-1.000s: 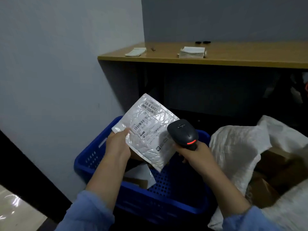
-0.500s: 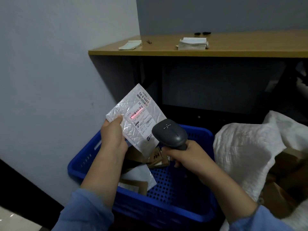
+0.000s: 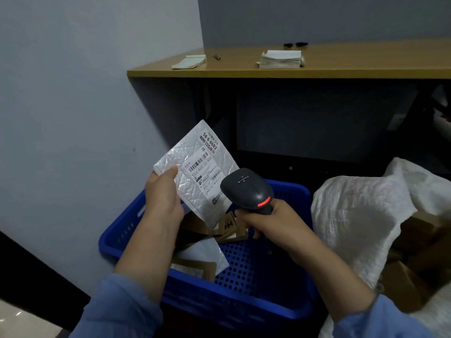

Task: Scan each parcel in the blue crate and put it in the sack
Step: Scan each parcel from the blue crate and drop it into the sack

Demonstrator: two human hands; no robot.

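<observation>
The left hand [image 3: 163, 195] pinches a white padded parcel [image 3: 192, 174] by its left edge, thumb on the front, holding it tilted above the blue crate [image 3: 244, 306] with its printed label and barcode facing the camera. The right hand [image 3: 274, 223] is wrapped round the handle of a dark scanner [image 3: 246, 189], whose head overlaps the parcel's lower right corner and shows a lit red strip. More parcels [image 3: 200, 267] lie in the crate, the white sack [image 3: 361, 215] stands open just right of it with brown boxes [image 3: 419, 230] inside, and a stack of papers [image 3: 280, 60] rests on the wooden counter [image 3: 353, 67] behind.
</observation>
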